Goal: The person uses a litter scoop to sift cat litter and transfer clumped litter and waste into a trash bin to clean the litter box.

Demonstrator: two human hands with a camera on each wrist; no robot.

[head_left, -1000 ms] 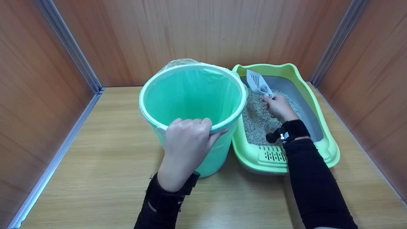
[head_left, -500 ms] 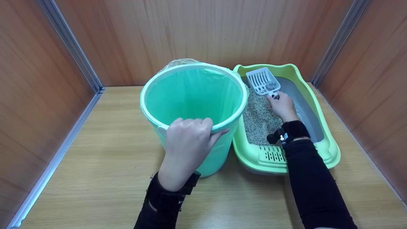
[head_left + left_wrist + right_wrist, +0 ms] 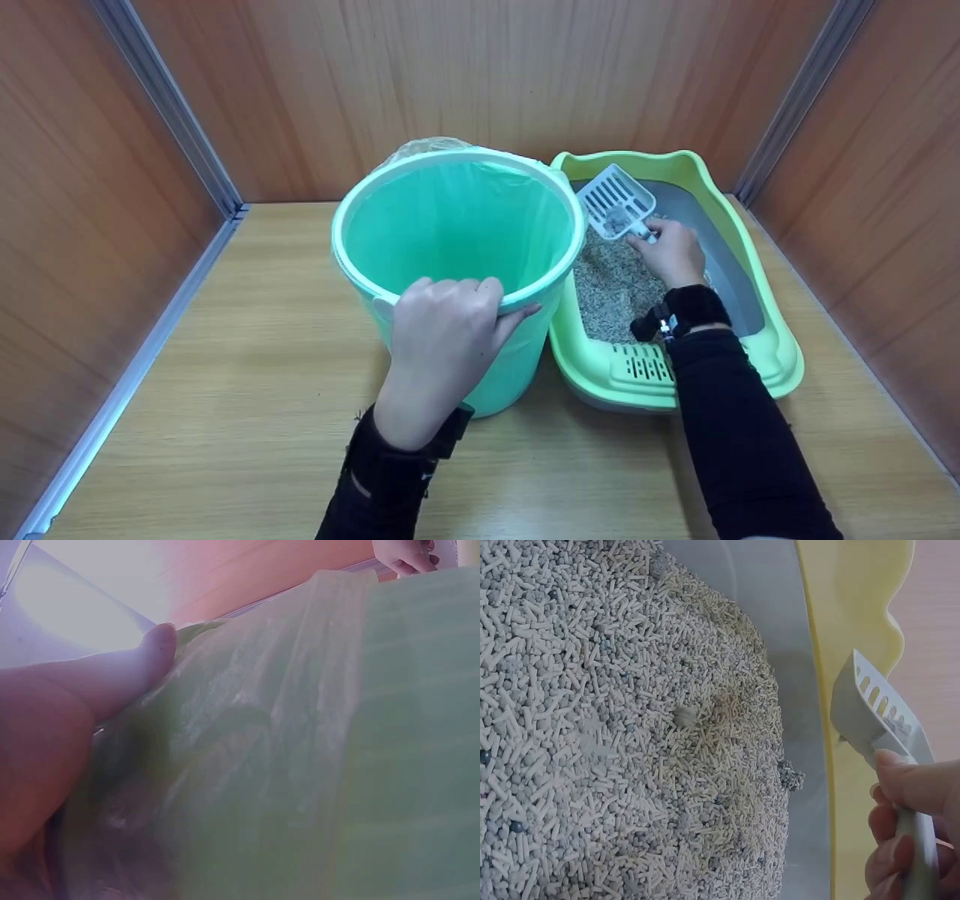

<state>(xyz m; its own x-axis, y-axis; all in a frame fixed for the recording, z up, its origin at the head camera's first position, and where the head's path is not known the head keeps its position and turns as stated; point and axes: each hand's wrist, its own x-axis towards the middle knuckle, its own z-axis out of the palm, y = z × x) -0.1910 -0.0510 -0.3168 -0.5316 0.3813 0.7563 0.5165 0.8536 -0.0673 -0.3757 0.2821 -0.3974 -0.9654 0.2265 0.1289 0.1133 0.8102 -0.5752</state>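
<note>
My left hand (image 3: 446,330) grips the near rim of a green trash can (image 3: 517,360), its fingers over the edge and the thumb along the outside. A thin plastic liner (image 3: 300,690) wraps the can's outside in the left wrist view. My right hand (image 3: 670,253) holds a white slotted litter scoop (image 3: 616,196) by its handle, fingers curled round it. A grey clump (image 3: 616,220) lies in the scoop near the handle. Below the scoop, pellet litter (image 3: 630,720) covers much of the green litter box (image 3: 776,337); small clumps show on its surface in the right wrist view.
The can stands against the litter box's left side on a wooden surface (image 3: 247,360). A wooden back panel (image 3: 480,75) and side panels (image 3: 90,225) enclose the space. The box's front has a slotted step (image 3: 641,364).
The scoop has turned from edge-on to showing its slotted bed, then swung and tilted slightly as the right hand rotated. The left hand stays on the can's rim.
</note>
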